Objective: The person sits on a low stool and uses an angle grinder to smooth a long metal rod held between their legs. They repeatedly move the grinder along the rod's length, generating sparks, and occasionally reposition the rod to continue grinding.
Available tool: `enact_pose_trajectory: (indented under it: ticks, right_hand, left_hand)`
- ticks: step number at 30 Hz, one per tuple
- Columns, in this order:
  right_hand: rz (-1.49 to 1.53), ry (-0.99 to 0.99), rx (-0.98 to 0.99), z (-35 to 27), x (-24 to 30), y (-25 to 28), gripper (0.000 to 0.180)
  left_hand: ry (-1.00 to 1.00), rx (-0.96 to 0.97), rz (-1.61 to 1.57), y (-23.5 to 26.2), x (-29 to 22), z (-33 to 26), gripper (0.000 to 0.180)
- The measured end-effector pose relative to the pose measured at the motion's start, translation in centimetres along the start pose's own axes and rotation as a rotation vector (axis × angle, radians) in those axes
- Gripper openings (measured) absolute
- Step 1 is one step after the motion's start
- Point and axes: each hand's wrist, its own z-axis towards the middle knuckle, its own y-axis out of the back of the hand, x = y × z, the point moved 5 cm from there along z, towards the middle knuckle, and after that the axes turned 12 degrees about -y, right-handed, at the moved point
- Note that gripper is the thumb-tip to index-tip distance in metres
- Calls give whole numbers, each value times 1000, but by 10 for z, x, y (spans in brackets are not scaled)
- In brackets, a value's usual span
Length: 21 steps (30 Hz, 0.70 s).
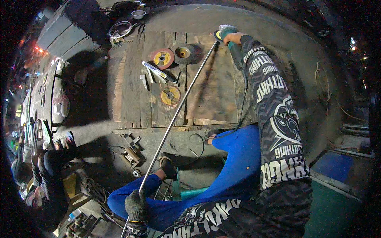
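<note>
A long thin metal rod [170, 125] runs slantwise from the lower left up to the far side of the wooden board. My left hand [136, 206], in a grey knit glove, is closed around the rod near its lower end. At the rod's far end, my right hand [230, 35] grips the head of a green angle grinder [235, 54]. The grinder's yellowish disc [217, 35] is at the rod's tip; whether they touch I cannot tell. A dark cord [245, 93] trails from the grinder toward my knees.
The wooden board [133, 99] bears a red-rimmed disc [162, 58], a dark round wheel [183, 53], a yellow disc [170, 95], a white-and-blue marker [155, 70] and small metal pieces [143, 81]. Metal brackets [131, 152] lie on the floor. Another person [49, 170] sits at left.
</note>
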Motion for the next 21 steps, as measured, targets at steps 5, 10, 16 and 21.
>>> enact_pose_trajectory:
  ticks: [5, 10, 16, 21]
  right_hand:
    - [-37, 61, -62, 16, -11, -5, 25]
    - [102, -114, -173, 3, -9, -7, 31]
    - [212, -137, -88, -15, 5, -28, 26]
    - [-35, -176, -92, 12, 5, -48, 26]
  left_hand:
    - [3, 31, -35, 3, -2, 0, 38]
    - [-40, 9, -103, 7, -4, -4, 39]
    - [-64, -48, -134, 23, -20, 3, 43]
    - [-79, 32, -216, 17, -24, 17, 45]
